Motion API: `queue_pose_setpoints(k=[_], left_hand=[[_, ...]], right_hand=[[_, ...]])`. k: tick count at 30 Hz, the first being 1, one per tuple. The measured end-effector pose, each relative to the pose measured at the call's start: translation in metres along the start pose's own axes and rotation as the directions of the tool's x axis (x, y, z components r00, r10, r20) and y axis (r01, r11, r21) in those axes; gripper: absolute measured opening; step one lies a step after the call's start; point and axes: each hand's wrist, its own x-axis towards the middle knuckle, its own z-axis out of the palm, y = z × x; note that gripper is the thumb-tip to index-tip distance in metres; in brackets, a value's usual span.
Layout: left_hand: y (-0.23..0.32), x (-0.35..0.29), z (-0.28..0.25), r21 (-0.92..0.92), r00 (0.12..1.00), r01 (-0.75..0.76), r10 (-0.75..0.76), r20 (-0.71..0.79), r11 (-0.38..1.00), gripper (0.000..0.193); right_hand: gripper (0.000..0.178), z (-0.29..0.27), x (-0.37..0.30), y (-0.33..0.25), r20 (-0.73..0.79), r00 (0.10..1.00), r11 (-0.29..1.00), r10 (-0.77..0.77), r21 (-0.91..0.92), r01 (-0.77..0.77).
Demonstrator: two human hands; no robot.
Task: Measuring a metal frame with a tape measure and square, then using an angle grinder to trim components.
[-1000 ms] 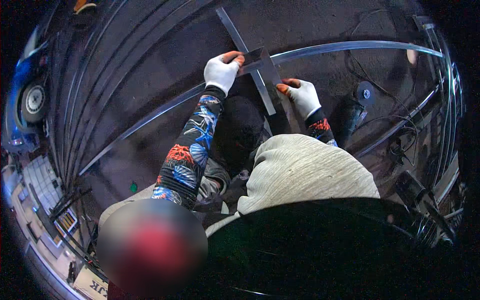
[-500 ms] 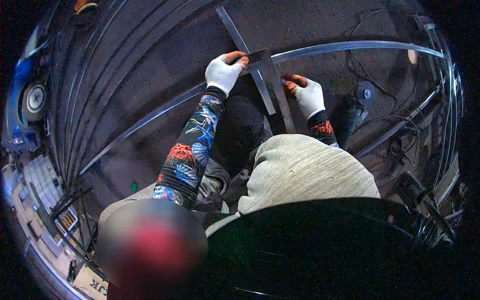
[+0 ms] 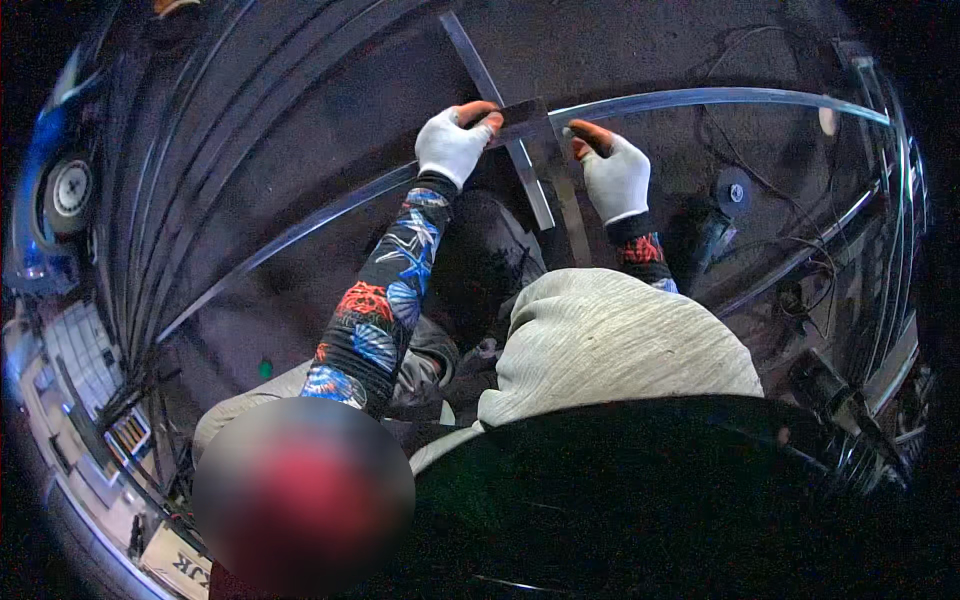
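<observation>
My left hand (image 3: 450,148), in a white glove with the thumb and forefinger bare, is closed on the short leg of a dark metal try square (image 3: 567,195). The square lies across a long shiny metal bar (image 3: 700,97), and its long leg points back toward me. A shorter metal bar (image 3: 470,58) crosses the long one at a slant beneath the square. Just right of the square, near the long bar, my right hand (image 3: 617,182) has its thumb and forefinger pinched together. Whatever sits between those fingertips is too small to make out.
An angle grinder (image 3: 715,230) with a round disc lies right of my right hand, near a loose cable (image 3: 750,168). Several long dark rods (image 3: 215,130) run along the left. Beyond them is a wheel (image 3: 70,188). More metal bars (image 3: 905,230) line the right side.
My right hand has moved away from me, up beside the long bar. The left hand stays on the square with only a slight shift.
</observation>
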Motion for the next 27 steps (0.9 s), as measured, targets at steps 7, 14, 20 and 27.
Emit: queue_pose_setpoints(k=[7, 14, 20, 27], left_hand=[[0.010, -0.004, -0.001, 0.343, 0.993, -0.096, 0.116, -0.037, 0.935, 0.031], [0.017, -0.008, 0.000, 0.380, 0.994, -0.067, 0.097, -0.060, 0.923, 0.031], [0.014, -0.006, -0.002, 0.364, 0.995, -0.066, 0.091, -0.051, 0.929, 0.032], [0.014, -0.007, -0.002, 0.369, 0.992, -0.076, 0.106, -0.061, 0.926, 0.032]], right_hand=[[0.023, 0.015, 0.027, 0.007, -0.078, 0.945, 0.942, -0.318, -0.135, 0.306], [0.022, 0.016, 0.030, 0.005, -0.069, 0.911, 0.891, -0.407, -0.252, 0.379], [0.023, 0.015, 0.034, -0.003, 0.000, 0.892, 0.838, -0.452, -0.341, 0.425], [0.023, 0.015, 0.034, -0.016, 0.138, 0.854, 0.699, -0.502, -0.516, 0.495]])
